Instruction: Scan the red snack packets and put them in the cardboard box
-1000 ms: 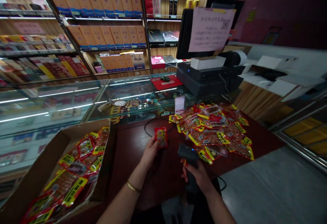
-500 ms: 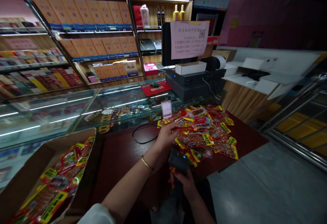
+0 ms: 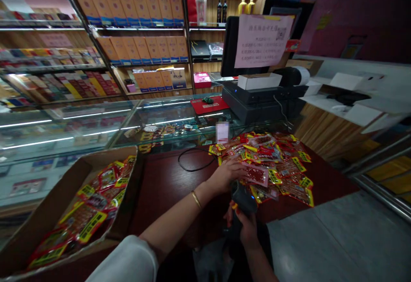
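A: Looking at a dim shop, with lit shelves (image 3: 144, 28) up at 11 o'clock carrying rows of orange boxes (image 3: 133, 5), and a glass display case (image 3: 112, 121) running in from 9 o'clock. Spotting a screen (image 3: 230, 44) too, at 1 o'clock, with a pink notice (image 3: 261, 42) hung over the front.

B: Nice. And down on the counter (image 3: 154, 200)?

A: Seeing dark red wood, with a loose heap of red-and-yellow packets (image 3: 285, 166) at 4 o'clock. Also got an open cardboard box (image 3: 32, 226) at 8 o'clock, with more packets (image 3: 93, 207) lying inside. Oh, and a black cable (image 3: 189, 170) looped at 7 o'clock.

B: Doing what with the left hand (image 3: 226, 175)?

A: Reaching over the heap around 5 o'clock, fingers stretched out to the edge of a small red packet (image 3: 257, 175) at the top of the heap. Can't tell whether pinching it or not, with the thumb hidden. Wearing a gold bangle (image 3: 196, 199) on that wrist, plus a pale sleeve (image 3: 131, 254) further up the arm.

B: And with the right hand (image 3: 248, 228)?

A: Gripping a dark handheld scanner (image 3: 242, 196) at 5 o'clock, fingers curled round the handle. Showing a small blue light (image 3: 252, 197) on the scanner's head, just beside the left hand.
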A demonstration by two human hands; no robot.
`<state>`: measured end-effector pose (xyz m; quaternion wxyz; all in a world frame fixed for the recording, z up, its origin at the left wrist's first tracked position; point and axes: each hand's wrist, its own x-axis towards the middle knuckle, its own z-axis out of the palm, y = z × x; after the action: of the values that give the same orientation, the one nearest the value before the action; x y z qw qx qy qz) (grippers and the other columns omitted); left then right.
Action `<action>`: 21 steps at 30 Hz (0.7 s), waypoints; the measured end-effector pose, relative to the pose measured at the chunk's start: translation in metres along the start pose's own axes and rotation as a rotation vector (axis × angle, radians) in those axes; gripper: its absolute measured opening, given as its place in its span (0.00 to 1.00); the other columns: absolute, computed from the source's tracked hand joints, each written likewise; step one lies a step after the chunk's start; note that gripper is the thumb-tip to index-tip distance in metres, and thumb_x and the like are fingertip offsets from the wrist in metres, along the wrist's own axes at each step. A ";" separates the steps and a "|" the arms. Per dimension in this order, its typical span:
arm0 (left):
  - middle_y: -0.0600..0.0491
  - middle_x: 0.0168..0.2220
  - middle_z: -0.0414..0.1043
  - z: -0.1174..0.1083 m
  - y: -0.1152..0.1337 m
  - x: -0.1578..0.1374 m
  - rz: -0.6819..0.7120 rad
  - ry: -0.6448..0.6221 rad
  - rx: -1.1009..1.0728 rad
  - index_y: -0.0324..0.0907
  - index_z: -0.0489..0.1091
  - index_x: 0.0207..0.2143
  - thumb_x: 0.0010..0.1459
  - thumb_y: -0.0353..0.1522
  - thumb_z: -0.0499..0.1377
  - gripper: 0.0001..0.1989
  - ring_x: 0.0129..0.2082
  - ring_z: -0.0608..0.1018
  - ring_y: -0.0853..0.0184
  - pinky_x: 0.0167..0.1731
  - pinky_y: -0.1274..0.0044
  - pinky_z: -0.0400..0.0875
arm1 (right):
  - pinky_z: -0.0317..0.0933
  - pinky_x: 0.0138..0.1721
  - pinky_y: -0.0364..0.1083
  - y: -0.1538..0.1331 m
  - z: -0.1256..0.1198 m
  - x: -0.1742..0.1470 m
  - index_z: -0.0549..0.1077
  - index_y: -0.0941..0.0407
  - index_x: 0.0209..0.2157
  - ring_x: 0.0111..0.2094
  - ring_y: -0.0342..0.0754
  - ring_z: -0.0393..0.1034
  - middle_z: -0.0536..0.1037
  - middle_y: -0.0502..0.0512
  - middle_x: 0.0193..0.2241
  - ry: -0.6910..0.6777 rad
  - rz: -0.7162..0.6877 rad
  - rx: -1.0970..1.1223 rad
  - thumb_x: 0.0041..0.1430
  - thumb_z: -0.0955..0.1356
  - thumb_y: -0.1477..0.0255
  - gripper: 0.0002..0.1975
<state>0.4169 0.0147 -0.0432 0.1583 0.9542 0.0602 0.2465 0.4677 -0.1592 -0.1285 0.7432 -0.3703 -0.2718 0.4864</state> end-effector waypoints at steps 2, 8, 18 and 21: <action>0.47 0.56 0.79 -0.023 0.004 -0.027 -0.128 0.138 -0.005 0.46 0.76 0.54 0.66 0.28 0.58 0.17 0.56 0.77 0.59 0.57 0.64 0.70 | 0.72 0.29 0.49 -0.001 -0.002 0.001 0.79 0.55 0.38 0.16 0.45 0.70 0.76 0.46 0.18 -0.022 0.017 -0.011 0.58 0.75 0.59 0.14; 0.47 0.46 0.83 -0.098 0.014 -0.135 -0.637 0.507 0.077 0.45 0.79 0.47 0.67 0.31 0.57 0.12 0.48 0.82 0.59 0.53 0.65 0.75 | 0.73 0.30 0.49 -0.009 0.005 0.002 0.80 0.55 0.38 0.17 0.44 0.70 0.77 0.47 0.19 -0.060 0.051 -0.018 0.59 0.75 0.59 0.13; 0.50 0.44 0.83 -0.127 0.049 -0.181 -0.768 0.599 0.110 0.44 0.80 0.46 0.66 0.33 0.57 0.13 0.44 0.83 0.61 0.50 0.69 0.78 | 0.72 0.29 0.48 -0.018 0.005 0.006 0.79 0.54 0.38 0.16 0.44 0.69 0.76 0.46 0.18 -0.090 0.118 -0.069 0.58 0.75 0.58 0.15; 0.50 0.43 0.83 -0.152 0.063 -0.193 -0.783 0.613 0.251 0.45 0.80 0.46 0.67 0.33 0.56 0.12 0.45 0.83 0.62 0.51 0.69 0.77 | 0.73 0.30 0.48 -0.019 0.000 -0.001 0.79 0.55 0.38 0.16 0.44 0.70 0.77 0.47 0.19 -0.058 0.171 -0.123 0.56 0.76 0.58 0.15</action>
<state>0.1769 -0.0408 0.0171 0.0982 0.7557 0.4860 0.4279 0.4777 -0.1649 -0.1133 0.6665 -0.4228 -0.2901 0.5412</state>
